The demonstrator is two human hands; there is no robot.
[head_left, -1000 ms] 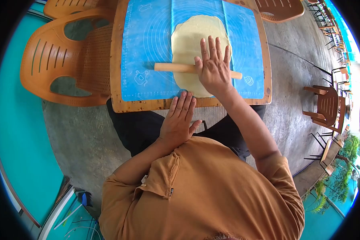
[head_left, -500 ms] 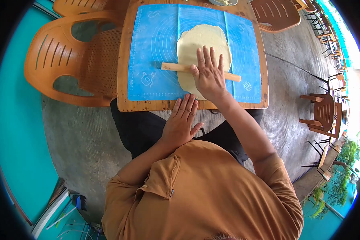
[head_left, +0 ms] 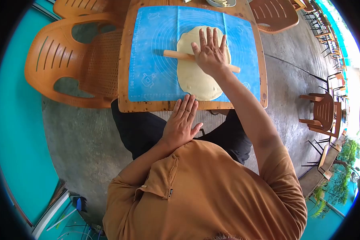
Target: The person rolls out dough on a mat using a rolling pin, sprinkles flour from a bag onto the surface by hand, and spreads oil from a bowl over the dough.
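A flat sheet of pale dough (head_left: 198,82) lies on a blue pastry mat (head_left: 152,44), its near end reaching the mat's front edge. Across the dough rests a wooden rolling pin (head_left: 179,55), slightly slanted, with its left end nearer the far side. My right hand (head_left: 211,54) presses flat on the pin with fingers stretched out and spread, hiding part of the pin and dough. At the near edge of the table, my left hand (head_left: 183,118) lies open, its fingertips by the mat's front edge and the near end of the dough. Nothing is in it.
The mat covers most of a wooden table (head_left: 126,105). At the table's far edge stands a bowl (head_left: 221,3) with pale contents, cut off by the frame. An orange plastic chair (head_left: 74,60) is close on the left, and a brown chair (head_left: 274,16) at the far right.
My right hand has pushed the rolling pin away from me, farther up the dough. More of the dough's near end now shows. My left hand has stayed in place.
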